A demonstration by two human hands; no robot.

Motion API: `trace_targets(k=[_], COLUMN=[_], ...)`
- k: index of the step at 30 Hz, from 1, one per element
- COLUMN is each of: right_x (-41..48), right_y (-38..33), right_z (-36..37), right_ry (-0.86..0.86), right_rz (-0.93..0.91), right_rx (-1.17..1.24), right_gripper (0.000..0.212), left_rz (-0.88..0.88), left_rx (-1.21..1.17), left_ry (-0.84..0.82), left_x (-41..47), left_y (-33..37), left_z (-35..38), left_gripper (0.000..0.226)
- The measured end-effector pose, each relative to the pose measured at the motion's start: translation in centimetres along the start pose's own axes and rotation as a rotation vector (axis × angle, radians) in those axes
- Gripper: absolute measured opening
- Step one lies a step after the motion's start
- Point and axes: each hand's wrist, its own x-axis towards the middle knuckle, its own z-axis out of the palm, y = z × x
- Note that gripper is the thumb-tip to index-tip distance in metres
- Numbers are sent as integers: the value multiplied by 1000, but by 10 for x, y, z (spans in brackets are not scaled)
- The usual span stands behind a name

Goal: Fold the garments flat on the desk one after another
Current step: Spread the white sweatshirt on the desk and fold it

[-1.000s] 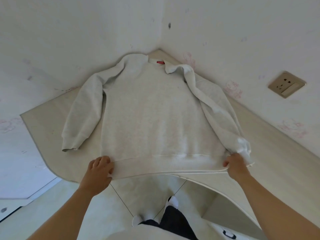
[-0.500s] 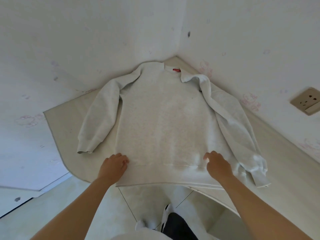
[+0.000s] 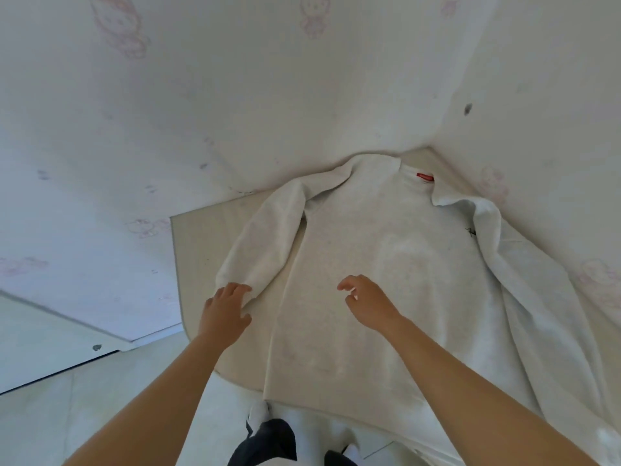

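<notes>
Pale grey sweatshirt (image 3: 386, 264) lies flat on the beige tabletop (image 3: 198, 250), collar pushed into the corner where two white walls (image 3: 235, 95) meet, hem at the near edge. Red label (image 3: 425, 178) shows inside the neck.

Head view, the only one:
- Left sleeve (image 3: 265, 237) runs down beside the body of the sweatshirt, with its cuff at the near end.
- Left hand (image 3: 225, 311) sits on that cuff with its fingers stretched over the fabric and the thumb out to the side. It is touching the cuff, not clenched around it.
- Right hand (image 3: 369, 302) is over the middle of the sweatshirt, fingers loosely curled, holding nothing. Can't tell whether it touches the cloth.
- Right sleeve (image 3: 524, 280) is turned in along the right side and trails toward the lower right corner, rumpled.
- Small dark mark (image 3: 470, 232) shows near the right sleeve's inner edge — too small to read.

Below the tabletop edge: light floor (image 3: 117, 398), dark trousers (image 3: 265, 442) and a white-clad foot (image 3: 258, 412). Faint pink cartoon prints are scattered over the walls.
</notes>
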Motion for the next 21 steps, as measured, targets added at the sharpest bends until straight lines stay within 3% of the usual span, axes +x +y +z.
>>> trace_targets(k=[3, 7, 10, 13, 16, 18, 20, 21], right_x=[26, 53, 81, 103, 114, 122, 134, 137], right_y=[-30, -63, -89, -119, -148, -169, -188, -199], right_z=[22, 49, 64, 76, 87, 94, 94, 91], right_ry=[-23, -77, -101, -122, -205, -168, -7, 78], right_rz=[41, 144, 209, 273, 140, -1, -98, -121], right_rx=[109, 182, 212, 319, 294, 186, 149, 205], right_gripper=[33, 35, 35, 41, 89, 120, 134, 131], left_rz=[64, 112, 40, -160, -204, -224, -223, -187], left_rx=[180, 206, -148, -624, -909, -1029, -1227, -1356], left_ry=[-44, -54, -74, -189, -212, -230, -285, -318], left_x=[17, 48, 87, 118, 134, 142, 146, 144], left_y=[-20, -47, -65, -69, -62, -53, -39, -32], left_z=[5, 7, -13, -47, -79, -104, -130, -142], left_gripper=[71, 42, 20, 20, 22, 19, 17, 17])
